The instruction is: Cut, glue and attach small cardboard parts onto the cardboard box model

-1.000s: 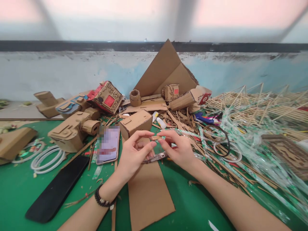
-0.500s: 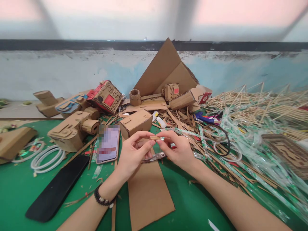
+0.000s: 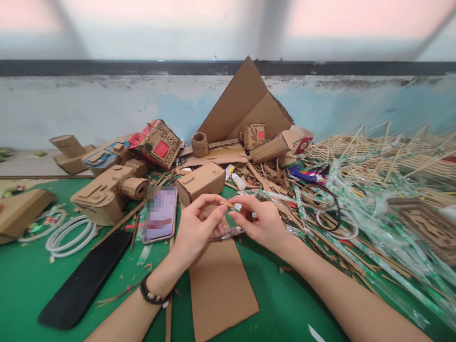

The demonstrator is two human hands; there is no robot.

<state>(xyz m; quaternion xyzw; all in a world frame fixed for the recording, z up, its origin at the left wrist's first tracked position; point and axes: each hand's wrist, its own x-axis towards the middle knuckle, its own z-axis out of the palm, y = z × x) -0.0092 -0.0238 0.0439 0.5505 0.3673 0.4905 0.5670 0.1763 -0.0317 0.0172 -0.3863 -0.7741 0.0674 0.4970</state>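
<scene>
Between my two hands is a small cardboard piece [image 3: 226, 203] with a bit of clear-green tape [image 3: 237, 207] at its right end. My left hand [image 3: 201, 225] pinches the piece between thumb and forefinger. The thumb and forefinger of my right hand [image 3: 261, 218] close on the taped end. A shiny metallic tool [image 3: 231, 232] shows below my left fingers, partly hidden by them. Under the hands lies a flat cardboard sheet [image 3: 224, 289]. Just behind them stands a closed cardboard box [image 3: 201, 181].
A phone [image 3: 160, 213] and a black flat strip [image 3: 85, 280] lie left, beside cardboard camera models [image 3: 103, 192]. Cardboard scraps [image 3: 272, 175], glue bottles [image 3: 238, 180], plastic strips [image 3: 384, 251] and a wooden-stick structure [image 3: 377, 156] spread behind and to the right.
The small piece has tilted, its right end lower, and shifted slightly left. My right hand has moved a little left, and its fingertips sit lower around the tape.
</scene>
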